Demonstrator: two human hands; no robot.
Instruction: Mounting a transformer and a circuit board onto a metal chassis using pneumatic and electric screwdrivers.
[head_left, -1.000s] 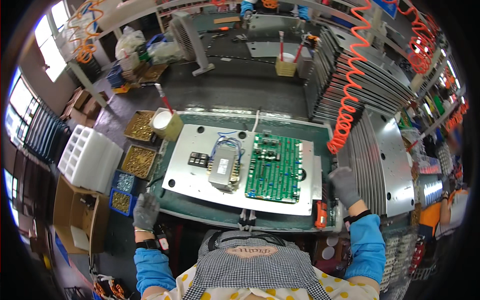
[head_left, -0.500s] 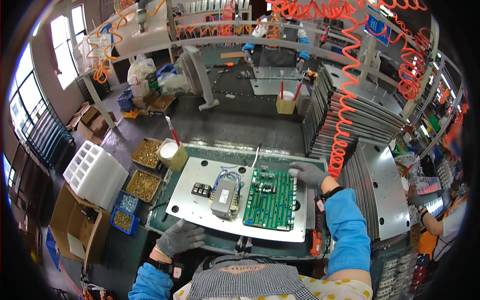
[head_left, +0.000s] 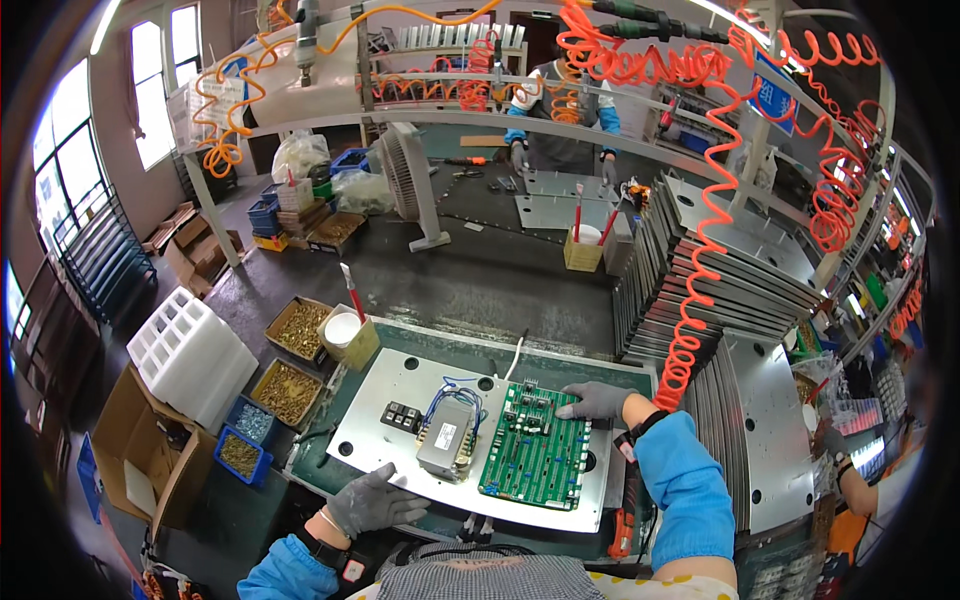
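Note:
A green circuit board (head_left: 535, 450) with many small parts lies on the right half of a silver metal plate (head_left: 375, 455). Over the board's far right corner rests my right hand (head_left: 598, 400), in a grey glove, with fingers stretched out and touching the edge. My left hand (head_left: 375, 503), also gloved, is open with fingers apart beside the plate's near left edge, holding nothing. Left of the board sits a transformer (head_left: 447, 440) with blue wires, and next to it a small black terminal block (head_left: 402, 416). The right fingertips' undersides are hidden.
Brass fasteners fill cardboard trays (head_left: 288, 392) at the left, near a blue bin (head_left: 242, 456) and white foam block (head_left: 190, 350). A white cup (head_left: 342, 328) stands behind the plate. Stacked metal plates (head_left: 755, 430) and a red coiled hose (head_left: 690, 340) are at the right. An orange-handled tool (head_left: 621, 530) lies near my right forearm.
The view has tilted up, so the bench sits lower. My right hand has moved left, its fingers reaching further over the board's corner. My left hand stays open near the plate's edge.

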